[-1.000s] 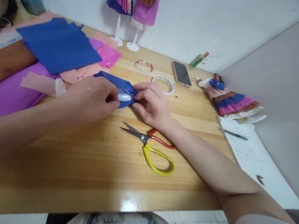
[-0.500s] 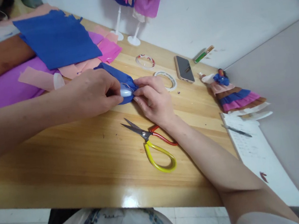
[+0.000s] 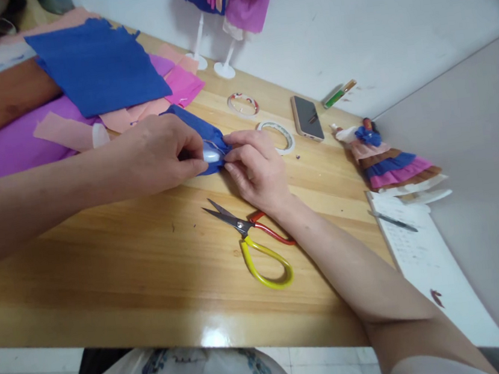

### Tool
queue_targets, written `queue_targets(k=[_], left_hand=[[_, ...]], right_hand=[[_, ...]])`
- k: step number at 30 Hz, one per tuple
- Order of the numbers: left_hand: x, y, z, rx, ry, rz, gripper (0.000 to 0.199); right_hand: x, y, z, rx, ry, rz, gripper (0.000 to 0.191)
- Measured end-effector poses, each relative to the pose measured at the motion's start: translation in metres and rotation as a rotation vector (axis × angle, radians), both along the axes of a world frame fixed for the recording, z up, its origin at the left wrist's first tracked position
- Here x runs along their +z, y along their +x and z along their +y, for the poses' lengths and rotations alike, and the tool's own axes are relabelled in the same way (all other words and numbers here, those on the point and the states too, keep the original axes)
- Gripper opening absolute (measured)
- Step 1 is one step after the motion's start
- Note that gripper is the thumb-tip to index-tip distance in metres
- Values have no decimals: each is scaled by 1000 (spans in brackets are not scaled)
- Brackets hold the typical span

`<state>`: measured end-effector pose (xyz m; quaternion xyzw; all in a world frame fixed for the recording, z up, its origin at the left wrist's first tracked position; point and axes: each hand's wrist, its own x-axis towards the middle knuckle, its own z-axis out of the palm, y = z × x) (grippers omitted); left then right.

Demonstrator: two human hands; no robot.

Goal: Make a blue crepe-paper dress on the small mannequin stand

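My left hand is closed at a piece of blue crepe paper, its thumb and fingers around a pale, shiny, rounded object that lies against the paper. What that object is I cannot make out, since the fingers cover part of it. Opposite it, my right hand pinches the gathered edge of the same paper between thumb and fingertips. Just below the right wrist lies a pair of scissors with one red and one yellow handle, blades apart.
Blue, purple and brown sheets of crepe paper are heaped at left. Behind the hands are two tape rolls, a phone and white stands. A doll in a tiered skirt and a notepad with a pen lie at right.
Both hands keep their hold on the blue paper and the pale object with hardly any movement. The whole view has shifted very slightly.
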<state>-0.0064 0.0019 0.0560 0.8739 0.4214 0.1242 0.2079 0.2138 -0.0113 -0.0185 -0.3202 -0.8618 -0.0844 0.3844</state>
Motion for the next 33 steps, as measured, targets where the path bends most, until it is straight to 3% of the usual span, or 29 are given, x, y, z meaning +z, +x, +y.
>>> queue_targets(k=[17,24,33], left_hand=[[1,1,2,63,-156,-25,20],[-2,-3,6,-19,-190,-48,24],[5,-4,-3,22,-209,-69,26]], right_hand=[[1,-2,-3,10,-37,16,14],[1,-3,-2,22,-6,51,12],[-1,-3,-1,34,5,36,11]])
